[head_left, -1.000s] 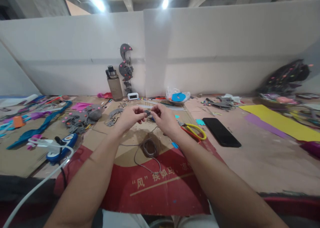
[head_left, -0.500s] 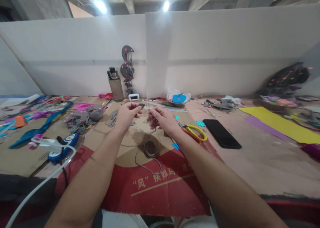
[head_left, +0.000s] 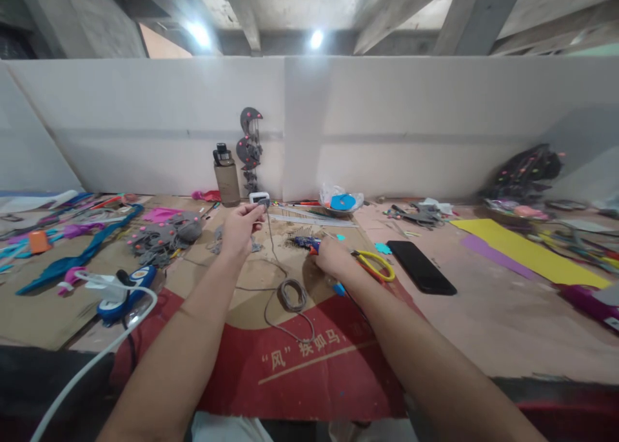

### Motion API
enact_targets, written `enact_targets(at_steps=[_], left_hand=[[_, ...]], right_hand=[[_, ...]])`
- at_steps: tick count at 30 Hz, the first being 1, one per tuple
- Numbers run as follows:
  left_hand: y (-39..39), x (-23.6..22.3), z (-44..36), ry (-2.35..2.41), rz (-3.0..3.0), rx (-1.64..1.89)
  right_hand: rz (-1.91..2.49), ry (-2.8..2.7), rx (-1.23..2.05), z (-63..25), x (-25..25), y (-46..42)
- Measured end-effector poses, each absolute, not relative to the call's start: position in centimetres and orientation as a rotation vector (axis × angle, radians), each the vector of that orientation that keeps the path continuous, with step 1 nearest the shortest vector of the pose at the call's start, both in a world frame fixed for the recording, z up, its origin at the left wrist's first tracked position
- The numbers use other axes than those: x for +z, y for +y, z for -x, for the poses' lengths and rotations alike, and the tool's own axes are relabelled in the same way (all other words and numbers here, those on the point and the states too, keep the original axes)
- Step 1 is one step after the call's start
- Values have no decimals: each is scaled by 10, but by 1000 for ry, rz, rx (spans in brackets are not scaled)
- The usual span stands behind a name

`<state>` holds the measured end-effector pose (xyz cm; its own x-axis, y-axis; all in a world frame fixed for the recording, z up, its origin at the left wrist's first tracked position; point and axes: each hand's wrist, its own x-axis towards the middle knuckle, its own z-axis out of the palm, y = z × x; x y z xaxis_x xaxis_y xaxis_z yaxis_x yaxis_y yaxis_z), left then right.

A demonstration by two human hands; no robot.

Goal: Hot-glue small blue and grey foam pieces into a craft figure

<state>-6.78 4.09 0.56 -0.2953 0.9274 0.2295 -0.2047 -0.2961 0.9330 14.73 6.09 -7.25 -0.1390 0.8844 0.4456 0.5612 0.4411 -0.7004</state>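
My left hand (head_left: 240, 226) is raised over the board, pinching a small dark grey piece (head_left: 264, 202) between thumb and fingers. A thin grey cord (head_left: 271, 235) hangs from that piece and runs down to a loose coil (head_left: 291, 295) on the cardboard. To the right, my right hand (head_left: 333, 258) is closed around a blue and orange glue gun (head_left: 309, 243), its dark front pointing left. The hand covers most of the handle. Beside its wrist lie yellow and orange-handled scissors (head_left: 374, 265). Grey felt scraps (head_left: 218, 239) sit behind my left wrist.
Red and brown cardboard (head_left: 309, 381) covers the work spot. A black phone (head_left: 420, 266) lies at right, near yellow sheets (head_left: 527, 251). A bottle (head_left: 225, 176) stands at the wall. A power strip (head_left: 126, 295) with a white cable and pinned grey pieces (head_left: 164, 235) are at left.
My right hand has moved from beside the left hand down and rightward, and now grips the glue gun. My left hand keeps its pinch on the grey piece; the cord now hangs visibly from it.
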Motion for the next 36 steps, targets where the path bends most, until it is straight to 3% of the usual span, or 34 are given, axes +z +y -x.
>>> enact_targets(at_steps=[8, 16, 27, 36], left_hand=[[42, 1, 68, 1022, -984, 1643], [43, -2, 68, 1042, -926, 1592], [41, -2, 61, 1032, -897, 1605], [38, -2, 58, 1030, -951, 1606]], right_hand=[[1322, -1643, 628, -143, -62, 65], [836, -1463, 1049, -120, -18, 24], [953, -1787, 610, -122, -24, 24], [995, -1833, 509, -120, -20, 19]])
